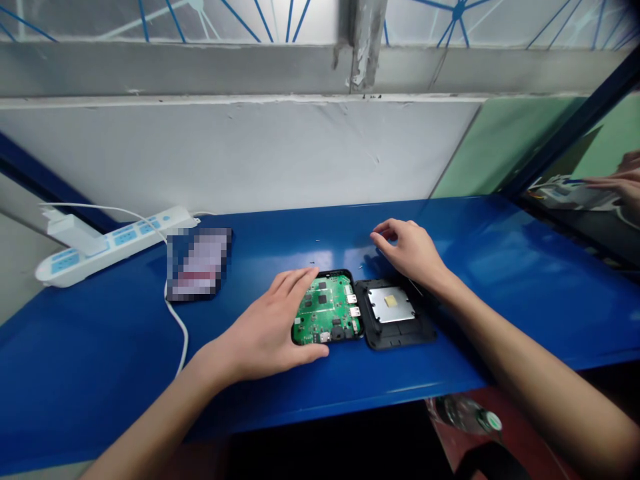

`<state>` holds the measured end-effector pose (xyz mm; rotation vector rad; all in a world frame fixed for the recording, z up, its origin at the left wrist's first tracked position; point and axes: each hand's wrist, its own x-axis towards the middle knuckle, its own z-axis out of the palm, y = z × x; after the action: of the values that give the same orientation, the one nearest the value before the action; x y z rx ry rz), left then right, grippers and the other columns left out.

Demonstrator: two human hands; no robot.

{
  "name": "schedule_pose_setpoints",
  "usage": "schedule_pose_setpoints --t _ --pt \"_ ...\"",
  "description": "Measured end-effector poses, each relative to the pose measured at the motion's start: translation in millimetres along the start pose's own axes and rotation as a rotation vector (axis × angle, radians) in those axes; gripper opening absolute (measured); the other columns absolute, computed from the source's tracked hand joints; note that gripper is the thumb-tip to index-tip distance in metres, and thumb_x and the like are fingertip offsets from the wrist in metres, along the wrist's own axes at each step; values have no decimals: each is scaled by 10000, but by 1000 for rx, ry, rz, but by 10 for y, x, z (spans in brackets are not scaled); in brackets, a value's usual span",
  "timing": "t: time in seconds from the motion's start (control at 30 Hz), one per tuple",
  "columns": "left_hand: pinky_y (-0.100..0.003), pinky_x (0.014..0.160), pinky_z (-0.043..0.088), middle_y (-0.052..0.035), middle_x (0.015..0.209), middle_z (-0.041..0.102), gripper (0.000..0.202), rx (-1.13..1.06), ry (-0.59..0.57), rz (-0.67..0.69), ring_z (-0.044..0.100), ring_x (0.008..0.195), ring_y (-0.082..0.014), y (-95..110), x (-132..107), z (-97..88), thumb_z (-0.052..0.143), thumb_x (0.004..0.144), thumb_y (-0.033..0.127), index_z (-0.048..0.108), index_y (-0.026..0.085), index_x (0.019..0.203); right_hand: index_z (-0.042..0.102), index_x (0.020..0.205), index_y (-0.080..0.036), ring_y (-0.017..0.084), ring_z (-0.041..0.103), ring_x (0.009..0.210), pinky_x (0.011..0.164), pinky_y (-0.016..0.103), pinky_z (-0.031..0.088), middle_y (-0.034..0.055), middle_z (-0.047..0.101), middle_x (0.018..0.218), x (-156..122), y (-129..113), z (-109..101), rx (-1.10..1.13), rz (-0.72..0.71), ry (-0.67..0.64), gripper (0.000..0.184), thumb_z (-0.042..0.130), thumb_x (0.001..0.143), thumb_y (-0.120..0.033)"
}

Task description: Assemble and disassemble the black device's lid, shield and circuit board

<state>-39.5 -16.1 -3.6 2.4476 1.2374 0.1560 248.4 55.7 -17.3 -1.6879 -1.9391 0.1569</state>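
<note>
My left hand (265,323) grips an opened black electronics case (345,274) by its left side, fingers at the far edge and thumb at the near one. Inside it a green circuit board (330,307) faces up, with metal ports along its right side. The case's black cover (400,337) lies inside up against its right edge, bearing a silver metal plate (383,313) with a yellowish square pad (391,301). Beyond the cover, my right hand (413,253) is low over the table, fingers curled together; whatever they pinch is hidden. Tiny screws (361,267) lie nearby.
At the left, a white power strip (125,237) holds a plugged-in charger (75,230), its white cable (180,327) running over the blue table (240,407). A pixelated phone (203,263) lies beside it. Another person's hand (623,183) works at far right. A bottle (465,413) is below the edge.
</note>
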Motion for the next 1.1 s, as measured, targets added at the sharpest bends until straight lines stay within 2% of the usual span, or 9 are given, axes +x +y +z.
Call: schedule_pose_setpoints --t 0.17,0.43,0.6,0.7,0.8,0.83,0.97,1.1 --pt "-527 1226 310 -131 1647 272 1048 -33 -5 -1 215 1529 -349 47 51 44 725 784 588 180 199 1590 730 973 -203 265 626 864 784 401 453 74 765 880 10 22 -5 -8 8 9 270 547 913 -392" --pt "-552 1228 285 -136 1677 190 1135 -54 17 7 169 1542 -363 -86 32 132 728 760 680 121 228 1606 731 971 -201 263 627 863 782 394 449 69 765 873 2 6 -13 -10 -1 11 264 549 912 -383" --pt "-602 1205 296 -143 1678 191 1134 -70 21 0 169 1535 -401 -108 25 127 710 752 718 135 248 1609 712 993 -208 250 632 884 829 395 468 58 753 900 -24 -51 -33 40 -92 -12 237 578 925 -392" --pt "-597 1204 298 -145 1680 179 1131 -70 17 -4 159 1539 -393 -108 18 127 710 750 720 143 247 1607 688 1008 -216 253 630 1033 954 411 468 73 728 1054 -67 -122 -104 102 -253 -101 287 636 904 -479" --pt "-603 1195 312 -139 1674 195 1114 -83 36 10 177 1534 -398 -113 9 132 719 749 705 154 267 1603 665 1067 -243 290 578 1192 1028 453 457 100 653 1254 -138 -216 -223 112 -416 -310 417 676 844 -595" --pt "-604 1191 318 -139 1671 206 1106 -81 43 14 185 1531 -399 -116 7 134 720 750 701 161 269 1601 653 1087 -244 309 574 1202 1028 473 461 107 647 1266 -165 -246 -262 105 -466 -362 488 698 803 -638" --pt "-602 1187 326 -149 1651 261 1092 -37 52 12 216 1519 -401 -124 13 128 719 736 715 221 240 1584 627 1151 -222 371 566 1252 1077 560 430 138 629 1330 -261 -323 -341 80 -520 -467 721 747 666 -741" --pt "-559 1196 337 -152 1613 338 1094 12 58 8 288 1490 -380 -125 30 117 725 726 726 256 204 1565 658 1097 -210 396 562 1292 1175 634 301 147 634 1349 -307 -330 -296 47 -538 -493 715 787 617 -724"
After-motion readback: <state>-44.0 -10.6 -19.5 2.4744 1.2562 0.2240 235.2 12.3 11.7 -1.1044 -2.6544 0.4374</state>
